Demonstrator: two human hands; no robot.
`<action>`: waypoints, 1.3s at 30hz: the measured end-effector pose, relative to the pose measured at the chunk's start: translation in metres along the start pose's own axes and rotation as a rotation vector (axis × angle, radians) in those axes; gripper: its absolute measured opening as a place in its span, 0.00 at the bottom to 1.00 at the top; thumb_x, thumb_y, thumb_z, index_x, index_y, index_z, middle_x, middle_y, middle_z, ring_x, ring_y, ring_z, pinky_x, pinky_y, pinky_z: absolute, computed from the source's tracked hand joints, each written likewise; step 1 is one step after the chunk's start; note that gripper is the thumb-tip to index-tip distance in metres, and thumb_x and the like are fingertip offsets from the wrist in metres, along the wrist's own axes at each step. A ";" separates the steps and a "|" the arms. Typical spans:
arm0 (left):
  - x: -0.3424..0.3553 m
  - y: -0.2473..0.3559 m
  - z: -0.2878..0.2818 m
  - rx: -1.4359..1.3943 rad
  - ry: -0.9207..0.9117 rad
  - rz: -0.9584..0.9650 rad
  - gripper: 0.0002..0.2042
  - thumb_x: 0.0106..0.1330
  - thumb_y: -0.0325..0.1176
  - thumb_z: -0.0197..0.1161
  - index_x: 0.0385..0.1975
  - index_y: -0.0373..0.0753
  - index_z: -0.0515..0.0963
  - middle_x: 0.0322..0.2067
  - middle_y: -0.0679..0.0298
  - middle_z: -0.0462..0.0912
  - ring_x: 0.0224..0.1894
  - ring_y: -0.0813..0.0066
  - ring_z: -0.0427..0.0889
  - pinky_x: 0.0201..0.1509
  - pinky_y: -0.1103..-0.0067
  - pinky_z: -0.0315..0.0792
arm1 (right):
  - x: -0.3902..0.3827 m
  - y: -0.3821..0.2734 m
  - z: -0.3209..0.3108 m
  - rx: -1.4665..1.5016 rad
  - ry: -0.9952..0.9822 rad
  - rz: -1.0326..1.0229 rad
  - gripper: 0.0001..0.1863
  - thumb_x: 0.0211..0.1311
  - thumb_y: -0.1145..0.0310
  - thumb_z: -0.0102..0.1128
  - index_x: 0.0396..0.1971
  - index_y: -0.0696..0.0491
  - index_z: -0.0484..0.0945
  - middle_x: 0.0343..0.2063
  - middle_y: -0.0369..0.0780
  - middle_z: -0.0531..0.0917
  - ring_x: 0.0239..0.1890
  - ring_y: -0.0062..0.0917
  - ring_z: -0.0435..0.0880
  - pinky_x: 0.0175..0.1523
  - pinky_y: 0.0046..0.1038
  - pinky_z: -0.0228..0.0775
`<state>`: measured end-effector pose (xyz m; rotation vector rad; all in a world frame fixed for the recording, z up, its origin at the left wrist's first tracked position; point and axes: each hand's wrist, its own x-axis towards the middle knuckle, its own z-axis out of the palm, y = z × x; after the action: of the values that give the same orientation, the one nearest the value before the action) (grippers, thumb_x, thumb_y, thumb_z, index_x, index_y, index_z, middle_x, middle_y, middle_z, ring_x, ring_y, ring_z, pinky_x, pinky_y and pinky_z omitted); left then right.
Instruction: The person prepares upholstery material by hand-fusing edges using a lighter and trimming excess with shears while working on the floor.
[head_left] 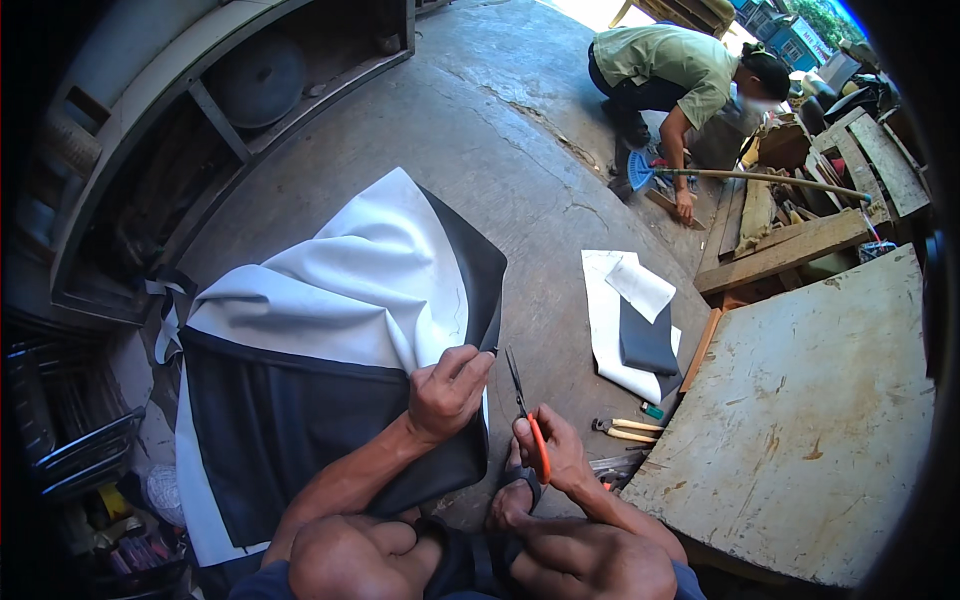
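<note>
Pinching black vinyl sheet (300,420), orange-handled scissors (528,420)

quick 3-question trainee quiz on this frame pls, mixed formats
1. True or false: the right hand holds orange-handled scissors with the blades pointing away from the person.
2. What does the left hand grip? A) a hammer B) the edge of the black and white sheet C) a broom
3. Fill in: the wooden-handled hammer lies on the concrete floor beside a worn ____ board.

Key: 1 true; 2 B; 3 plywood. The other person crouching at the far side, near a blue-headed broom, is not part of any answer.
</note>
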<state>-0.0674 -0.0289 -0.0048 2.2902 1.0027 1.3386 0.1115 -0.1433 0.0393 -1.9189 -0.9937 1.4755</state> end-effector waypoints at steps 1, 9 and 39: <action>0.000 0.001 0.003 0.002 0.001 0.010 0.14 0.54 0.21 0.73 0.42 0.36 0.83 0.34 0.62 0.81 0.28 0.70 0.83 0.28 0.76 0.78 | 0.000 0.000 0.001 -0.022 0.026 -0.013 0.27 0.66 0.47 0.66 0.37 0.60 0.76 0.24 0.40 0.79 0.27 0.22 0.76 0.34 0.29 0.70; -0.004 0.001 0.023 -0.048 -0.017 0.181 0.17 0.52 0.19 0.71 0.43 0.36 0.81 0.41 0.59 0.83 0.23 0.73 0.81 0.24 0.76 0.76 | -0.005 -0.020 0.000 -0.044 0.103 -0.011 0.26 0.67 0.47 0.66 0.38 0.60 0.76 0.25 0.40 0.81 0.28 0.22 0.77 0.37 0.28 0.72; -0.027 0.012 0.097 -0.305 -0.153 0.310 0.12 0.55 0.26 0.67 0.40 0.38 0.84 0.41 0.62 0.84 0.21 0.77 0.78 0.22 0.80 0.68 | -0.033 0.012 -0.021 0.104 0.237 0.260 0.27 0.67 0.43 0.66 0.33 0.57 0.77 0.23 0.36 0.80 0.28 0.17 0.75 0.34 0.25 0.69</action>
<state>0.0112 -0.0485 -0.0650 2.3275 0.3740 1.2977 0.1295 -0.1763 0.0554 -2.1477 -0.5680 1.3630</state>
